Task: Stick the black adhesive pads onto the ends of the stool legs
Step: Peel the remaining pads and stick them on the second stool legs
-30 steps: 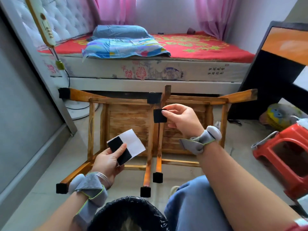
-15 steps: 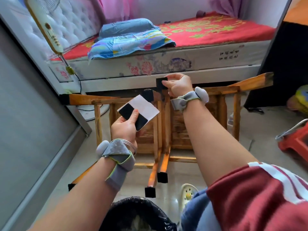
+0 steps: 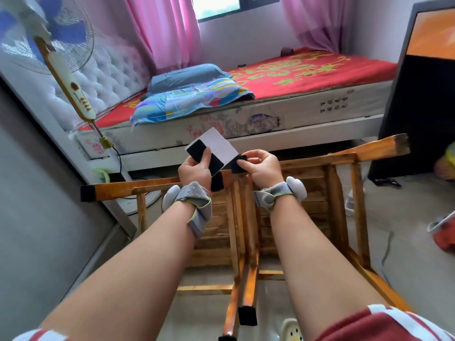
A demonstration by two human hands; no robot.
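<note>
Wooden stools (image 3: 290,217) lie on their sides on the floor, legs pointing left, right and toward me. My left hand (image 3: 195,168) holds a white backing sheet (image 3: 216,146) with two black pads on it. My right hand (image 3: 262,168) pinches a loose black pad (image 3: 238,164) against the upper end of a middle stool leg. Black pads cover the far-left leg end (image 3: 86,193), another middle leg end (image 3: 217,182) and the two near leg ends (image 3: 247,315). The far-right leg end (image 3: 400,143) is bare wood.
A bed (image 3: 270,94) with a red cover runs across behind the stools. A standing fan (image 3: 64,65) is at the left by a grey wall. A dark panel (image 3: 418,107) stands at the right, with a red plastic stool (image 3: 443,237) at the right edge.
My head has lifted, so the view shows more of the room. My left hand has raised the sheet up beside my right hand, which stays at the middle leg end with the pad.
</note>
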